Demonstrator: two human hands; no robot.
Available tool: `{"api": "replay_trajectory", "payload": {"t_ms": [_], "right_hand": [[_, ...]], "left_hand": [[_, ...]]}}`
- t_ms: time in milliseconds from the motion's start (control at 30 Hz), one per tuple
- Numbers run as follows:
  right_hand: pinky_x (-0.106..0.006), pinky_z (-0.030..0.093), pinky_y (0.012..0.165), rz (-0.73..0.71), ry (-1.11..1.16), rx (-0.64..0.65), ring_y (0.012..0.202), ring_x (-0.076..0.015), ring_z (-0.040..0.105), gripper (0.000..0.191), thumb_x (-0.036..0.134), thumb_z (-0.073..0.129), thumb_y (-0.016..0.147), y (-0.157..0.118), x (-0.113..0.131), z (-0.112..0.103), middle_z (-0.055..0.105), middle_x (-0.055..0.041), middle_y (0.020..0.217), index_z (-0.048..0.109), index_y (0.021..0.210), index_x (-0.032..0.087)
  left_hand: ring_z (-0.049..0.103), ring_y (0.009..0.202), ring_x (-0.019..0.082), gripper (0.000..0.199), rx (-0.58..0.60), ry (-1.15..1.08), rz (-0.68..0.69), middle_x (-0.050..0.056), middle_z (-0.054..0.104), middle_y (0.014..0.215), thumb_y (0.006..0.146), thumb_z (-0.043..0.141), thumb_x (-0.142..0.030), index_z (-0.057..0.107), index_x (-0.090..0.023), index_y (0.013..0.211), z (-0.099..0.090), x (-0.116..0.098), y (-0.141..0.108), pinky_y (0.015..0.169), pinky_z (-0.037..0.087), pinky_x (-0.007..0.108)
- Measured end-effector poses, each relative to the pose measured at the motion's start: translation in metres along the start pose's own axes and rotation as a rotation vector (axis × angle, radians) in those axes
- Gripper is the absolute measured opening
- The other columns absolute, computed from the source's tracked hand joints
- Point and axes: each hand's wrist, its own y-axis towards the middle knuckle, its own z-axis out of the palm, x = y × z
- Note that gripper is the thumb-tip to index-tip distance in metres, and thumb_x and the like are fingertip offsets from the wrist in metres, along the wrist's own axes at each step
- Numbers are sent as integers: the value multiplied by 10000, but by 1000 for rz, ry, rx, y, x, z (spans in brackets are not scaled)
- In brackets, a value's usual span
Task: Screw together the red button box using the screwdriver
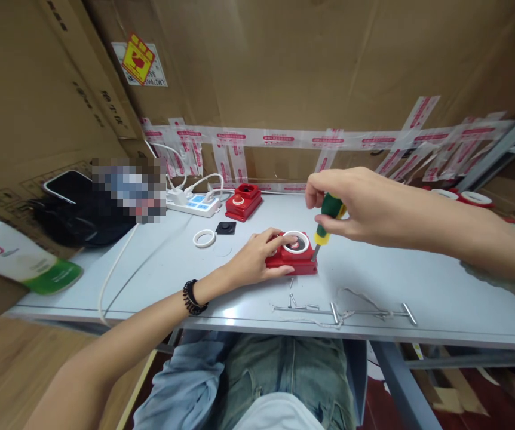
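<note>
A red device (300, 267) with a white ring (295, 242) on top lies on the grey table (383, 275). Across its left part rests my left hand (261, 258), its fingers spread over the top and front side, pressing it against the table. My right hand (340, 206) is wrapped round a green and yellow screwdriver (330, 212). The screwdriver points down, its tip at the right end of the device. Several small screws (292, 300) lie near the front edge.
Behind are a second red device (244, 204), a white power strip (195, 203) and a cardboard wall (261, 71). A loose white ring (204, 239) and black square part (226, 228) lie left. Metal rods (365, 312) lie in front; a white-green tube (24, 257) is far left.
</note>
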Motion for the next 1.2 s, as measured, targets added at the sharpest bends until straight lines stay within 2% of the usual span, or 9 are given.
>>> {"api": "replay_trajectory", "payload": {"t_ms": [167, 300, 400, 567, 700, 800, 967, 1100, 1200], "right_hand": [[-328, 415, 707, 34, -24, -12, 921, -248, 604, 290, 364, 564, 822, -1, -2, 7, 663, -96, 1069, 553, 1066, 207], [-355, 384, 634, 206, -183, -41, 773, -279, 612, 394, 514, 565, 830, 4, -12, 14, 656, -120, 875, 569, 1025, 172], [-321, 366, 622, 139, -134, -22, 756, -236, 599, 262, 435, 579, 833, 4, -10, 9, 651, -69, 811, 583, 951, 202], [-287, 373, 655, -76, 28, 70, 823, -190, 583, 178, 314, 591, 805, -1, -2, 0, 673, -49, 965, 584, 958, 225], [-310, 368, 633, 48, -87, 35, 775, -218, 585, 371, 463, 606, 805, 0, -7, 4, 678, -73, 958, 571, 1081, 219], [-319, 353, 611, 130, -125, 6, 716, -219, 577, 328, 457, 529, 859, 2, -11, 5, 670, -56, 840, 564, 1078, 214], [-302, 401, 638, 32, 14, 104, 798, -199, 595, 308, 326, 589, 784, -1, -9, -3, 670, -55, 1027, 537, 1075, 240], [-315, 395, 654, 100, -38, 49, 810, -216, 589, 211, 379, 517, 848, -2, -7, -2, 668, -58, 916, 548, 986, 223], [-309, 401, 675, 53, 10, 45, 845, -210, 593, 220, 314, 540, 813, -1, -6, 0, 671, -53, 974, 536, 1014, 224]], "left_hand": [[566, 1057, 256, 558, 1, 10, -11, 110, 529, 1231, 896, 613, -503, 451, -271, 1377, 0, 0, 0, 926, 456, 427], [561, 1057, 259, 561, 0, 2, -3, 118, 526, 1245, 897, 609, -506, 453, -254, 1373, 0, 0, 0, 933, 455, 437], [557, 1056, 257, 558, -3, 1, 5, 123, 521, 1243, 898, 613, -493, 454, -240, 1369, 0, 0, 0, 931, 454, 438], [562, 1046, 258, 553, -6, 7, -2, 115, 523, 1216, 896, 616, -485, 459, -244, 1367, 0, 0, 0, 915, 458, 434], [562, 1039, 258, 559, -1, 2, -9, 115, 523, 1225, 895, 608, -505, 460, -250, 1371, 0, -1, 0, 923, 456, 435], [566, 1031, 256, 558, 1, 7, -14, 115, 529, 1214, 900, 601, -507, 461, -245, 1373, 0, -1, 0, 916, 456, 426], [565, 1042, 257, 550, -7, 1, -8, 110, 534, 1206, 899, 594, -517, 473, -255, 1367, 0, 0, 0, 924, 455, 423], [564, 1043, 256, 547, -15, -3, 0, 111, 530, 1210, 900, 595, -513, 471, -254, 1366, 0, 0, -1, 925, 454, 426], [565, 1045, 256, 544, -7, 2, -4, 113, 531, 1206, 903, 598, -500, 470, -246, 1366, 0, 0, -1, 921, 454, 422]]}}
